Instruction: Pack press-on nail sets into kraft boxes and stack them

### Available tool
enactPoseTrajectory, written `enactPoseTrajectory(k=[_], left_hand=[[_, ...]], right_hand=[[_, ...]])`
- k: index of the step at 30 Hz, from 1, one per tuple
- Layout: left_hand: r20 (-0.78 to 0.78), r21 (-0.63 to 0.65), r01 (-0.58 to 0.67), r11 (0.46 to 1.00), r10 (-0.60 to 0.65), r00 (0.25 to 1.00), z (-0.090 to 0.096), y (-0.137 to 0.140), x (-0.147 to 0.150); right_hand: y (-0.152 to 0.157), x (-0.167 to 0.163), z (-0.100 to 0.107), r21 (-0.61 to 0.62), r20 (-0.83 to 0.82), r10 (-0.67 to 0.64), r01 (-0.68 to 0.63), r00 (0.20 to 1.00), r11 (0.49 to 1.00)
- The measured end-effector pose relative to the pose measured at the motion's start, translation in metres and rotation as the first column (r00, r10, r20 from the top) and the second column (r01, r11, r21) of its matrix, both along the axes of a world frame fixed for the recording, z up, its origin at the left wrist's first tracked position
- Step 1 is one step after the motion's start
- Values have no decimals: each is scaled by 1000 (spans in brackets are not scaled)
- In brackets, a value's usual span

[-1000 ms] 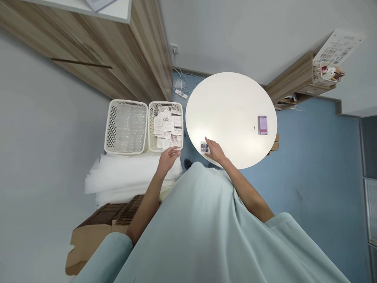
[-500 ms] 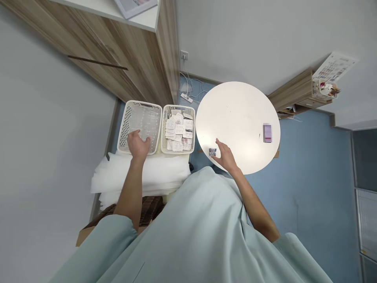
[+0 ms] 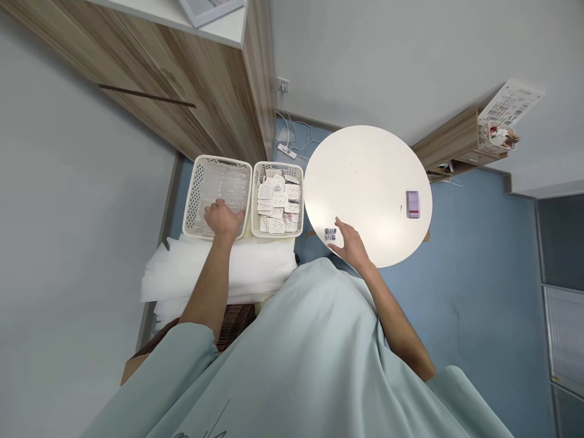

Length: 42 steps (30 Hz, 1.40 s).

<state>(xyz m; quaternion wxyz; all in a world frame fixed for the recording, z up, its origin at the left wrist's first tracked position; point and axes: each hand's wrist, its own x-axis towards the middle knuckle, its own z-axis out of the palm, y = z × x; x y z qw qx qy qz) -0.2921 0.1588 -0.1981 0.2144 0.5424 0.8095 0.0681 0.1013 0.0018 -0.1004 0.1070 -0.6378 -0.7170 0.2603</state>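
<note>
My left hand (image 3: 224,219) is over the left white basket (image 3: 250,188), low among clear plastic pieces (image 3: 230,182). Its thumb stands out from the fingers, and I see nothing held. On the round white table (image 3: 365,176) lies a small set of dark, glossy shapes in two rows, like press-on nails (image 3: 330,234). My right hand (image 3: 352,244) rests beside this set at the table's near left edge, fingers and thumb apart, not closed on it. The right white basket (image 3: 301,201), between my hands, holds many white printed cards (image 3: 276,201).
A purple box (image 3: 413,204) sits at the table's right side. White foam sheets (image 3: 196,267) are stacked in front of the baskets. A wooden cabinet (image 3: 205,91) stands behind them, and a power strip (image 3: 286,151) with cables lies on the blue floor.
My left hand has moved a little to the right within the left basket's area. My right hand stays almost in place beside the small set. The view has shifted slightly.
</note>
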Motion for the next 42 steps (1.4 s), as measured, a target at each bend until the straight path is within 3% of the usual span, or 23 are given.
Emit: enactPoseTrajectory(k=[12,18,25,31,37,40,42], left_hand=[[-23,41,-94,995,95,995,-1,2,12],[139,62,-90,994,80,987,16,2,13],[33,-101,-113,988,117,993,49,9,32],[-73,-165,-170,972,160,984,51,16,28],[-82,15,-318,948,318,945,72,-13,28],[17,187,-328,926,331,943,93,-43,56],[140,257,-291,922,262,955,108,-65,89]], right_hand=[[-13,7,8,41,7,-5,5,1000,999],[-17,12,5,70,0,10,-10,1000,997],[-27,24,6,82,3,10,-10,1000,997],[-41,39,4,93,-40,-23,26,999,995],[-42,56,7,116,-120,-30,44,992,992],[-34,65,11,118,-199,-2,26,980,993],[-27,71,17,119,-272,19,14,962,993]])
